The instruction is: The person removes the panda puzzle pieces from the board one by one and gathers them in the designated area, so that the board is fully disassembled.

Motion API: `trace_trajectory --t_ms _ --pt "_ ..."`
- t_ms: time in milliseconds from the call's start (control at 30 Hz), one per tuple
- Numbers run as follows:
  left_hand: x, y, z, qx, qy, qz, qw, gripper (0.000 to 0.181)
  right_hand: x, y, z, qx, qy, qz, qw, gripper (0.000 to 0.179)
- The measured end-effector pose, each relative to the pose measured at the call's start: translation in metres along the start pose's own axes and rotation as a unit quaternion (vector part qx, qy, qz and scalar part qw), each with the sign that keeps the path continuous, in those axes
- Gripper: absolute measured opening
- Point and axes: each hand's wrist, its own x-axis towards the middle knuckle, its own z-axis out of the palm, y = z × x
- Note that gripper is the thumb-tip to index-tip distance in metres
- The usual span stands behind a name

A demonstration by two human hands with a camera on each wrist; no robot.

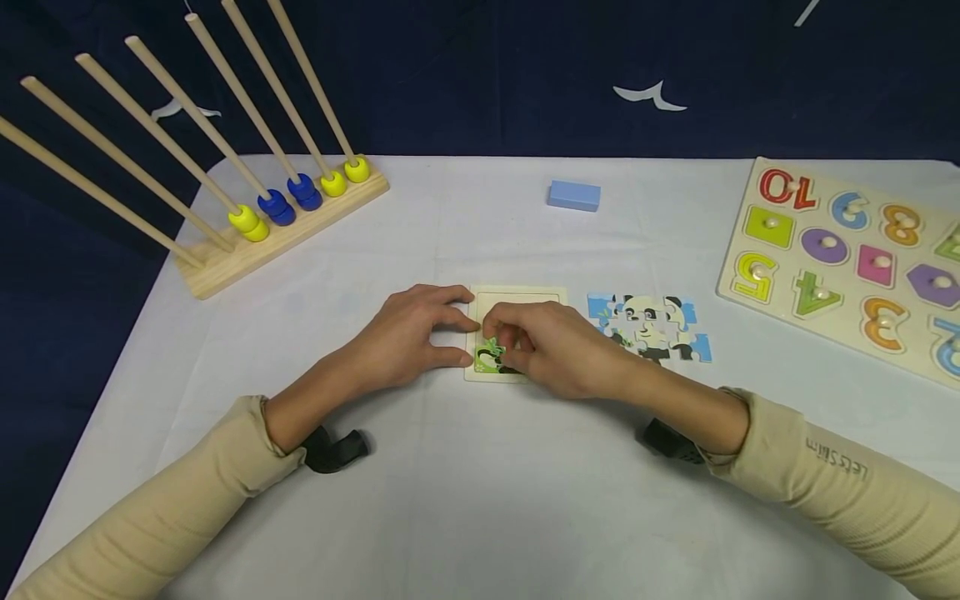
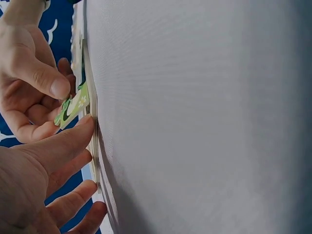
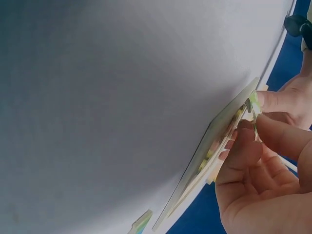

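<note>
A cream puzzle tray (image 1: 525,292) lies on the table in front of the body. My left hand (image 1: 408,337) rests along its left side, thumb and fingers spread with the tips at the edge. My right hand (image 1: 570,350) pinches a green puzzle piece (image 1: 487,357) with a bit of panda on it, over the tray's near left corner. In the left wrist view this green piece (image 2: 75,106) is tilted, one end close to the tray. The right fingers hide part of the tray. To the right lie joined panda puzzle pieces (image 1: 647,325) with blue edges.
A wooden bead rack (image 1: 285,233) with tall rods and yellow and blue beads stands at the back left. A blue block (image 1: 573,196) lies at the back. A number and shape pegboard (image 1: 847,333) lies on the right.
</note>
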Motion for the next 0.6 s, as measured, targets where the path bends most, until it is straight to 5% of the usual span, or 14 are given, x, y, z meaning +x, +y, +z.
trace_trajectory --t_ms 600 --pt "0.0 0.001 0.0 0.004 0.005 0.002 1.0 0.038 -0.013 0.005 -0.006 0.068 0.011 0.011 0.9976 0.021"
